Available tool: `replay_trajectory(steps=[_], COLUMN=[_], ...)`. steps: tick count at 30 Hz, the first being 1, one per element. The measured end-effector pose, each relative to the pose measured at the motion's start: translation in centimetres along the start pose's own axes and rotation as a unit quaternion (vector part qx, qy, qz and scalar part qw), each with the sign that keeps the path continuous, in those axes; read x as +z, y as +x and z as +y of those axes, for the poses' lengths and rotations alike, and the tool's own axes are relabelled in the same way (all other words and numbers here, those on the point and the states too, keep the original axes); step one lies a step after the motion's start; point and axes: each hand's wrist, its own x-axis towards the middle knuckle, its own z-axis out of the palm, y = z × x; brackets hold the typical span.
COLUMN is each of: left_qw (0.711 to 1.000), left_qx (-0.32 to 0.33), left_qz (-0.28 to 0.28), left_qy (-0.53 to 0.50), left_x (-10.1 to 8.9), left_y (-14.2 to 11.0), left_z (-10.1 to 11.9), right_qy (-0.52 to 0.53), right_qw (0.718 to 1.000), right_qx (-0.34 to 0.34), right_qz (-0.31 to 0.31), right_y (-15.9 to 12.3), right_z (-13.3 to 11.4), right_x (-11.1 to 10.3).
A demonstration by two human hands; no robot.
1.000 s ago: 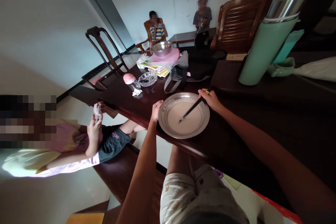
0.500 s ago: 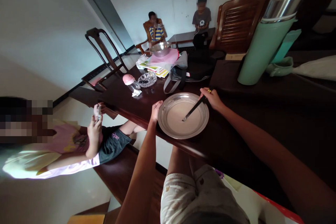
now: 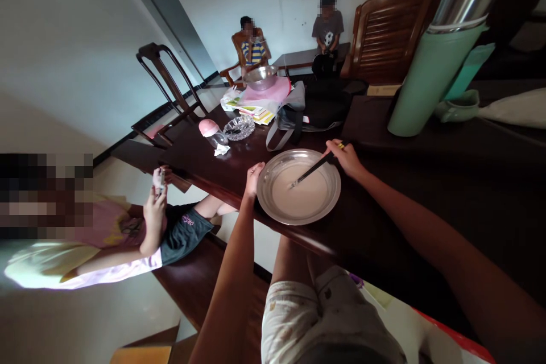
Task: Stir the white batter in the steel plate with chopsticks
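Holding round steel plate (image 3: 273, 205) of pale batter | left hand (image 3: 254, 177) fingers on rim | right hand (image 3: 347, 157) fingers clamped on chopsticks (image 3: 311, 169)

We see a round steel pan (image 3: 298, 186) lying flat on the dark table, its near rim touching our left hand (image 3: 254, 177), filled with a pale, thin batter. A pair of dark chopsticks (image 3: 310, 170) slants down from our right hand (image 3: 347, 158), tips dipped in the batter.
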Motion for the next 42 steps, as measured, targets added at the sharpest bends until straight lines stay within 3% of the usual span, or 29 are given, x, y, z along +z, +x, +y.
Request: replay_trajectory(steps=[7,12,17,21,26,31,36,42], left_qw=[1.0,1.0,1.0,1.0,1.0,1.0,1.0,1.0], left_qx=[-0.003,-0.005,-0.001,0.001,-0.004,-0.003,-0.001,-0.002], left_qz=[0.004,0.005,0.0,-0.002,0.002,0.003,-0.002,-0.005], left_qy=[-0.004,-0.003,0.0,0.002,0.004,0.003,0.001,-0.001], left_x=[0.28,0.2,-0.05,-0.19,-0.12,-0.05,-0.02,0.04], left_y=[-0.07,-0.01,0.06,0.11,0.18,0.19,0.19,-0.01], left_z=[0.21,0.09,-0.18,-0.36,-0.21,-0.04,-0.01,0.08], right_qy=[0.0,0.002,0.002,0.005,0.002,0.005,0.004,0.013], right_qw=[1.0,1.0,1.0,1.0,1.0,1.0,1.0,1.0], right_qx=[0.006,0.006,0.004,0.0,0.0,-0.002,0.0,0.002], right_qz=[-0.01,0.017,-0.002,0.022,-0.011,0.013,-0.012,0.004], right_y=[-0.26,-0.15,-0.09,0.08,-0.07,0.01,-0.14,-0.12], right_z=[-0.07,0.14,0.21,0.27,0.29,0.14,0.07,0.01], right_x=[0.33,0.22,0.37,0.07,0.24,0.1,0.33,0.11])
